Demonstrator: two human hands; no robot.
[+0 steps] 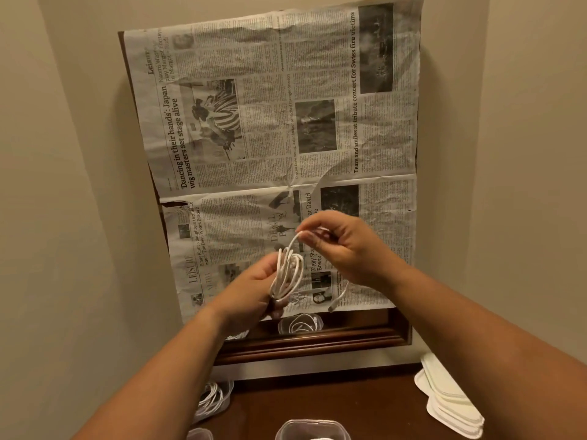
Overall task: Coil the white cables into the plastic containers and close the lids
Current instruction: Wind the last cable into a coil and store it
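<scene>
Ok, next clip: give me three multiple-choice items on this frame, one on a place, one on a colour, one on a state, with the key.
1. Where does the stack of lids lie?
A) at the right edge of the wooden top
B) inside a container
C) taped to the wall

2. What colour is the cable?
A) black
B) white
C) red

3. What is the left hand doing?
A) pressing a lid shut
B) lying flat on the wood
C) holding the cable's loops

Key: 1 A, the lids sit by the right edge. 2 B, the loops are plainly white. 3 C, its fingers curl round the coil while the right hand pinches a strand.
</scene>
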